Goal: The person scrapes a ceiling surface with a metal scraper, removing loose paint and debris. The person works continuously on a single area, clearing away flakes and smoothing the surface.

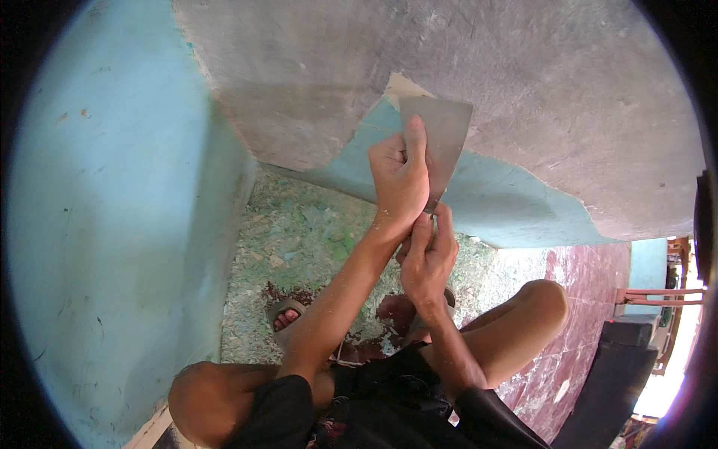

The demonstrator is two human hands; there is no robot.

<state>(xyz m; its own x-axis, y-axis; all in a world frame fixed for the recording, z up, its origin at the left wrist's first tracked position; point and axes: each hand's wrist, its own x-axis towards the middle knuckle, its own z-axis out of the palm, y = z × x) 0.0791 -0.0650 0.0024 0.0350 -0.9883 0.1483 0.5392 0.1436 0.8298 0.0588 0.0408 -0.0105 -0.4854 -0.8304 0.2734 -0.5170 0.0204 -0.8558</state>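
Note:
A broad metal scraper (449,134) is held up before the wall, its wide edge away from me. My left hand (399,174) grips its blade, the thumb lying flat along the near face and the other fingers curled. Below it, my right hand (429,258) closes around the scraper's handle, which is mostly hidden by the fingers. Behind the blade, a patch of light blue paint (505,191) covers the lower wall, with a pale strip at its top. Bare grey plaster (533,84) surrounds the patch. Whether the blade touches the wall is hard to tell.
A blue painted wall (112,196) meets the grey one in a corner at left. Paint flakes and dust (303,236) cover the floor around my sandalled feet. Dark red tiles (583,280) extend right, towards a long black object (611,370). My bent knees flank both arms.

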